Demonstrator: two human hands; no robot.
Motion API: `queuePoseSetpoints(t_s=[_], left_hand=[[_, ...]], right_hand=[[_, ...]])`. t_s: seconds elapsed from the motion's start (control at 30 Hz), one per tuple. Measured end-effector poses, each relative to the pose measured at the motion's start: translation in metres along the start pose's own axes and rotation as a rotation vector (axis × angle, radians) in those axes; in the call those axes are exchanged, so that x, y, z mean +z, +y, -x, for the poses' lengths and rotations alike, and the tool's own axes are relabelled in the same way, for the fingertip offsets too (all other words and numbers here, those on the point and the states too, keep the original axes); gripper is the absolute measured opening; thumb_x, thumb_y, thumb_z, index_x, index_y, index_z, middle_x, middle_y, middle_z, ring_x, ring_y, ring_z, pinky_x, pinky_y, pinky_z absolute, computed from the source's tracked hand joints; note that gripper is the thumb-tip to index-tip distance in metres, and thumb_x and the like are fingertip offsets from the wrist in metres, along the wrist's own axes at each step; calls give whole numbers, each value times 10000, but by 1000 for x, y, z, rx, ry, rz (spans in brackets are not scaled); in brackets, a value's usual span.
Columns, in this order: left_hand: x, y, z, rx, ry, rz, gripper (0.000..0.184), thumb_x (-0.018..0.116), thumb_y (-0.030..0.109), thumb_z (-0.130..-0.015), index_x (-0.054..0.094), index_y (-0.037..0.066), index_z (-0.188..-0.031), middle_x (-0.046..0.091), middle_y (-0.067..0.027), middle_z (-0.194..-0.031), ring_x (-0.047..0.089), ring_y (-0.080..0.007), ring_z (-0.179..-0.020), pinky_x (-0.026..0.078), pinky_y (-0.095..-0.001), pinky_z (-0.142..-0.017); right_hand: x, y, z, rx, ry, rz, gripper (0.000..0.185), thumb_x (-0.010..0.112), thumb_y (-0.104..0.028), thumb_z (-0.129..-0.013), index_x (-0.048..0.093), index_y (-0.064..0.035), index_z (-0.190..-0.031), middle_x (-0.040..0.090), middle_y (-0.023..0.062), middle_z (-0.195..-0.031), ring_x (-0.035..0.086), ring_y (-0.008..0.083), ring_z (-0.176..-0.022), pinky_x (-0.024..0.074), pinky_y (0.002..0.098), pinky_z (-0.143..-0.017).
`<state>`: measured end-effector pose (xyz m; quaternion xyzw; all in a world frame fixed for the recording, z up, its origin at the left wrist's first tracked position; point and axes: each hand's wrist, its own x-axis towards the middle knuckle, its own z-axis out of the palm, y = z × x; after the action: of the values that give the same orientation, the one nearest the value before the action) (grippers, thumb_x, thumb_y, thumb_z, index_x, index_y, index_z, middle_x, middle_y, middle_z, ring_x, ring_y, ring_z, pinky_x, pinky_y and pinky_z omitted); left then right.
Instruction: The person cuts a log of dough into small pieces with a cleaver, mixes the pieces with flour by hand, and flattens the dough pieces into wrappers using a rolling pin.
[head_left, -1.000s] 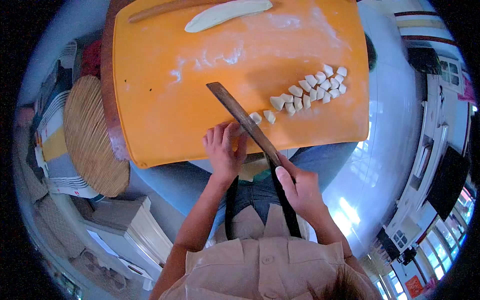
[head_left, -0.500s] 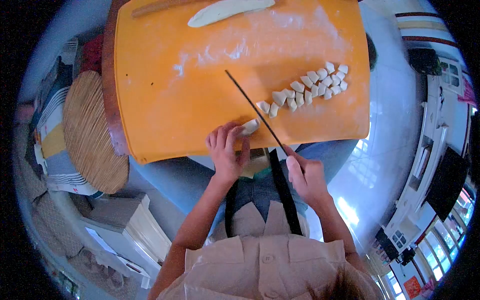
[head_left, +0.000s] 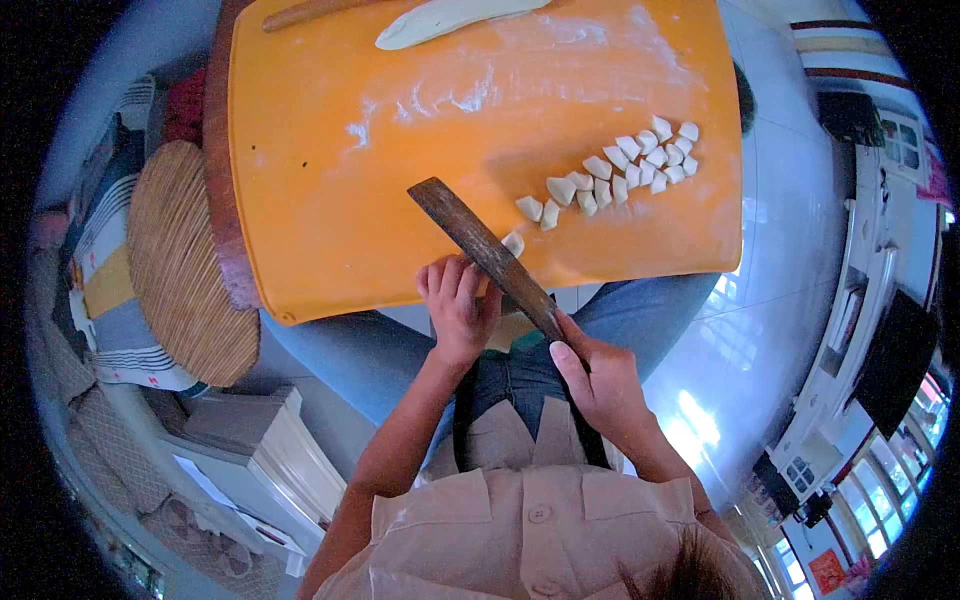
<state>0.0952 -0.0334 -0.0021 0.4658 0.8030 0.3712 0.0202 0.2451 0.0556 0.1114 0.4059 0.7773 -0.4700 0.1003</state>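
My right hand is wrapped round the handle end of a long dark knife, whose blade reaches up and left over the orange mat. Close to the mat's front edge, my left hand has its fingers bent round a piece of dough that the blade mostly hides. A white dough end shows just past the blade. Several cut dough pieces lie in a slanting band to the right. At the far edge rests a long uncut dough roll.
A wooden rolling pin lies at the mat's far left. Left of the table is a round woven tray. My legs are under the near edge. Beyond, on the right, stands a white cabinet.
The knife rose edge-on and moved right, then came back left over the dough with its flat side showing. One more small piece seems to lie apart by the blade. My left hand shifted slightly right.
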Motion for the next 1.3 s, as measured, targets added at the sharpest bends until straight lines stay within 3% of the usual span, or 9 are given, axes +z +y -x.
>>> queuePoseSetpoints(t_s=[0.33,0.43,0.67,0.77,0.8,1.0,1.1,1.2,1.3], left_hand=[[0,0,-9,-53,-51,-33,340,689,72,-646,567,74,-963,603,-56,-951,528,-250,-883,345,-395,-791],[3,-3,-18,-37,-35,-16,335,687,75,-657,573,88,-971,609,-42,-947,530,-244,-879,346,-388,-791],[19,-7,-46,-47,4,-18,312,682,89,-693,580,117,-986,599,-43,-934,525,-253,-880,347,-375,-782],[18,-5,-46,-93,43,-2,316,678,80,-648,571,94,-944,582,-61,-932,514,-270,-892,347,-388,-776],[18,-6,-45,-87,63,-1,313,672,77,-632,566,88,-927,577,-67,-934,511,-275,-890,346,-392,-774],[20,-7,-39,-107,25,-11,311,643,67,-575,540,65,-868,554,-88,-947,499,-292,-876,341,-411,-770],[19,-7,-39,-112,21,5,319,645,70,-579,543,66,-882,557,-87,-946,497,-294,-874,340,-412,-772],[20,-6,-40,-114,31,-6,329,652,76,-588,550,68,-901,560,-83,-941,497,-292,-877,341,-412,-776],[24,-6,-38,-134,55,-1,344,673,100,-618,564,76,-943,563,-79,-944,496,-285,-883,343,-406,-783]], right_hand=[[-12,9,-33,31,-52,56,458,440,-408,-918,549,-55,-1187,592,234,-668,608,380,-637,478,451,-571],[-25,12,-37,129,-48,-84,428,441,-397,-919,594,-61,-1135,584,228,-648,607,373,-621,471,429,-562],[-40,9,-26,219,35,-90,378,463,-323,-914,578,-60,-1160,601,213,-692,618,367,-670,476,423,-598],[-36,-12,-15,-5,87,-72,346,455,-192,-911,562,-2,-1179,535,120,-589,546,151,-544,446,310,-543],[-34,-16,-14,35,60,-98,355,478,-181,-897,541,-20,-1207,558,177,-669,579,222,-599,457,331,-602],[-27,-12,-23,39,11,7,365,500,-208,-902,535,-11,-1206,601,241,-784,617,352,-707,467,349,-626],[-28,-11,-27,25,15,-3,365,499,-208,-904,533,0,-1202,602,250,-803,623,361,-734,470,360,-634],[-25,-3,-31,-25,20,76,478,473,-365,-913,490,-11,-1235,583,215,-675,602,368,-637,477,444,-575],[-28,-1,-41,13,-13,100,475,482,-374,-908,503,-19,-1222,582,213,-669,607,363,-655,474,454,-580]])
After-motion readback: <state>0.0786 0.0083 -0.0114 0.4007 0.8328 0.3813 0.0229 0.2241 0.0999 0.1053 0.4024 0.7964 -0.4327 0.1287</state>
